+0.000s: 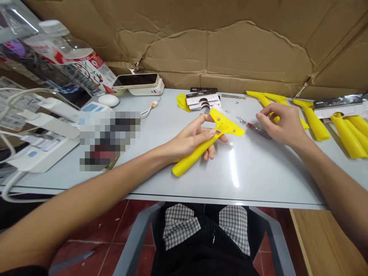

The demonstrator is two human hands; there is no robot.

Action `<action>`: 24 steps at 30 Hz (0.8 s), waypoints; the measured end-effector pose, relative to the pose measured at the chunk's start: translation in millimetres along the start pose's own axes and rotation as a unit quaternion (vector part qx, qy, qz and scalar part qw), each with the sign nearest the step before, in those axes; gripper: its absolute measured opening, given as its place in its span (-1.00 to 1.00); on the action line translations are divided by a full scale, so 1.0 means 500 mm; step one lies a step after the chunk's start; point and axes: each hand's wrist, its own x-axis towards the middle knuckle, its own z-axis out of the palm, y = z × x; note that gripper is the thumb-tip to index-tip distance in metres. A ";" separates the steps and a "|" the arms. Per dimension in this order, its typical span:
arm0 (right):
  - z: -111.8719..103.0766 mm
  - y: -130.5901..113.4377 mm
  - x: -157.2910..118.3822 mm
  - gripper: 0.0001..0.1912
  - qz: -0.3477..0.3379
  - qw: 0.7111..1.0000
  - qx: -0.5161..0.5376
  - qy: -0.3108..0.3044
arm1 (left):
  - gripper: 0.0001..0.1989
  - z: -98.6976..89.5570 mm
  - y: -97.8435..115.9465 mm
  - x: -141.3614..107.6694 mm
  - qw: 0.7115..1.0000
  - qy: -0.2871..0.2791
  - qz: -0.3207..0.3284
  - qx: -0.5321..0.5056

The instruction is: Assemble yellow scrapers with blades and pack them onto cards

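My left hand (198, 138) is closed around a yellow plastic scraper (192, 157), thumb on its neck, its wide head turned up and to the right. Two screws (218, 119) show in that head, and a thin clear edge runs along its top. My right hand (283, 120) hovers at the right with thumb and fingers curled together; whatever it pinches, if anything, is hidden. Just below it a screwdriver (260, 131) with a dark red handle lies on the table, by a few small loose screws (242, 122).
More yellow scrapers (316, 122) lie at the right, near black-and-white blade packs (339, 105). Other packs (202, 100) and a metal blade (233, 96) sit at the back. A phone (136, 80), a power strip (46, 149) and bottles (77, 57) occupy the left. Cardboard (215, 46) walls the rear.
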 end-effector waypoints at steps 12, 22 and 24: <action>-0.003 0.022 0.006 -0.75 -0.007 0.990 -0.010 -0.143 | -0.67 0.002 0.005 0.001 0.998 0.013 -0.020 0.054; -0.026 0.037 0.012 -0.57 -0.020 0.971 -0.034 -0.236 | -0.64 0.003 0.007 -0.001 0.998 0.015 -0.019 0.059; -0.027 0.035 0.011 -0.64 -0.015 0.971 -0.029 -0.237 | -0.64 0.003 0.006 -0.001 0.998 0.017 -0.018 0.059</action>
